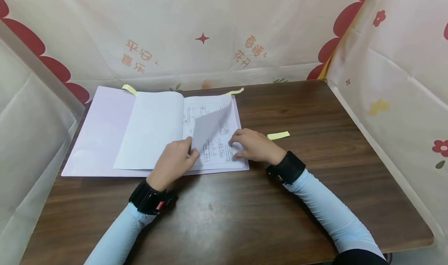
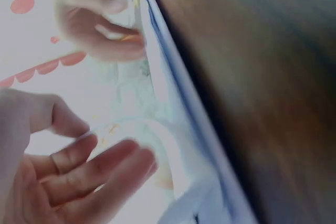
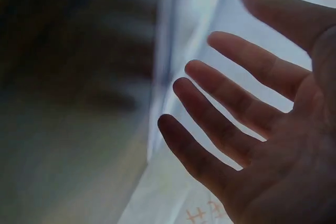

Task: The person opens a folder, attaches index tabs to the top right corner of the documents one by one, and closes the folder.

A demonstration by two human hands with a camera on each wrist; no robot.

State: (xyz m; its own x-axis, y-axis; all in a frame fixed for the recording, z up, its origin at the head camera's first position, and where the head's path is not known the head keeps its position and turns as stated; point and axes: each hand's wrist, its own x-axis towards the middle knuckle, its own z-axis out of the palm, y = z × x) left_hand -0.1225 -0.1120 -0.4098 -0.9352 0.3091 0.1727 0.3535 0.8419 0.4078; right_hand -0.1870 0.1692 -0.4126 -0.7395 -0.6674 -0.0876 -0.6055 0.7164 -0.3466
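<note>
1. Desk (image 1: 297, 113): dark wood, walled on three sides by printed cloth.
2. Folder (image 1: 101, 128): lilac, lying open at the desk's left rear, loose sheets inside.
3. Page (image 1: 213, 123): printed sheet, lifted and curling over the right-hand stack.
4. Left hand (image 1: 173, 162): grip pinching the page's lower corner.
5. Right hand (image 1: 255, 145): fingers straight, pressing the stack flat, holding nothing.
6. Yellow slip (image 1: 278, 135): on the desk just beside the right hand.

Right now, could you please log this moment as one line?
left hand: lifting page | right hand: flat on printed sheet | folder: open on table
</note>
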